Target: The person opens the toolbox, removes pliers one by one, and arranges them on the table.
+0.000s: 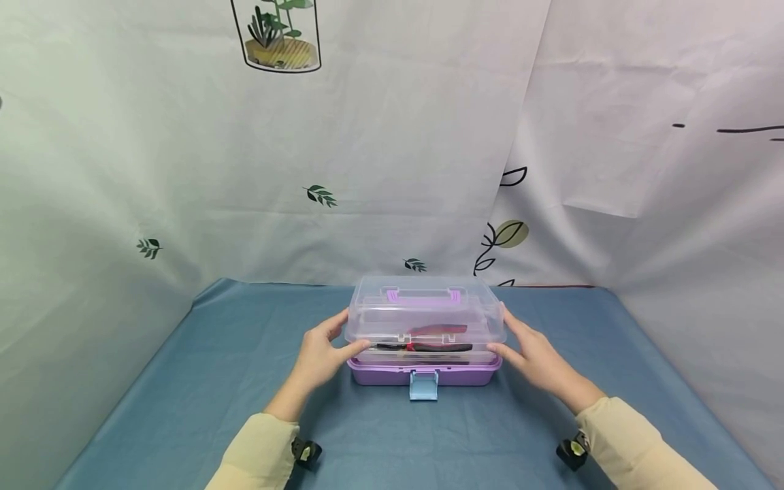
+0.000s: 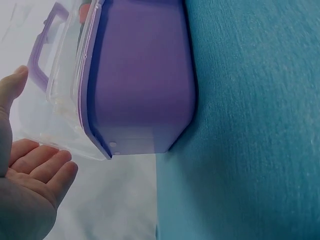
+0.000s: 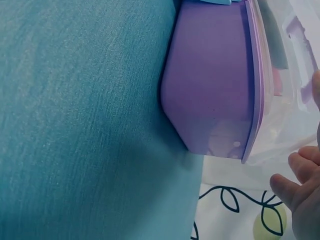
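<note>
A toolbox with a purple base (image 1: 392, 376) stands in the middle of the blue cloth, under a clear lid (image 1: 422, 309) that carries a purple handle (image 1: 454, 295). The lid sits raised above the base, with a clear tray between them. Through the plastic show pliers with black and red handles (image 1: 441, 347) and a red tool (image 1: 437, 329). My left hand (image 1: 321, 350) holds the lid's left end, thumb at the front corner, fingers along the side. At the opposite end my right hand (image 1: 539, 357) holds it the same way. The light-blue latch (image 1: 424, 386) hangs down, unfastened.
Blue cloth (image 1: 184, 401) covers the table around the toolbox. A pale fabric backdrop (image 1: 398, 136) with printed plants rises behind the table and along both sides. Each wrist carries a small black camera (image 1: 306, 452) on a strap.
</note>
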`<state>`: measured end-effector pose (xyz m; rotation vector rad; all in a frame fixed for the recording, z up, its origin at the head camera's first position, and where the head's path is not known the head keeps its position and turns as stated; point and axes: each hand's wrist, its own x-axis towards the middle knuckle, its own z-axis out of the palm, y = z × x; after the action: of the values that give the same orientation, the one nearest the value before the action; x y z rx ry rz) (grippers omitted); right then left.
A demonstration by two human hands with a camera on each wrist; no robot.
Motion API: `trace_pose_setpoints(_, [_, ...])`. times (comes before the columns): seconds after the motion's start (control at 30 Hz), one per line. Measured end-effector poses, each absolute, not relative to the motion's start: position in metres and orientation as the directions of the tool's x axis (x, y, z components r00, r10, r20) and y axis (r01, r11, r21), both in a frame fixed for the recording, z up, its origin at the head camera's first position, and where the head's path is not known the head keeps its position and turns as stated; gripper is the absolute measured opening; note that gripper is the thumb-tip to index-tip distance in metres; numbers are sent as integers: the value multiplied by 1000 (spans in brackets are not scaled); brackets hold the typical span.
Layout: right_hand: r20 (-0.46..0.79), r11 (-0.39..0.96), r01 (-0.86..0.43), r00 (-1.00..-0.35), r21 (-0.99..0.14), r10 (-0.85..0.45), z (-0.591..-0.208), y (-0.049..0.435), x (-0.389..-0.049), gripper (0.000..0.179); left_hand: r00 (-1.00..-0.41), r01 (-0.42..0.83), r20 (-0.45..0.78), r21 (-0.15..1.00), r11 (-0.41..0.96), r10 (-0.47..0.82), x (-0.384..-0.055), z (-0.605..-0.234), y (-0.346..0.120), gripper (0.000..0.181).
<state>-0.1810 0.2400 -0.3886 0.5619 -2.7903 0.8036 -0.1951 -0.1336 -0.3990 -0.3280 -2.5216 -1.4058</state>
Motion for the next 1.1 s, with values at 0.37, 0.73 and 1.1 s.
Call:
trace_pose_setpoints(0.37, [416,709,-463,-872,-531,-259,-395,238,-189,71,-941,337,318,870,360,112,-199,-399,-137,71])
trace_pose_setpoints(0.73, [384,718,-432,-890,-545,-245,-392,238,-195,69,-921,369,387,829,420,46,-201,-399,-134,60])
trace_pose_setpoints(1.1, [433,732,-443,-874,-518,-222,-393,237,-202,56,-874,423,484,801,424,-43,-210,-403,-126,50])
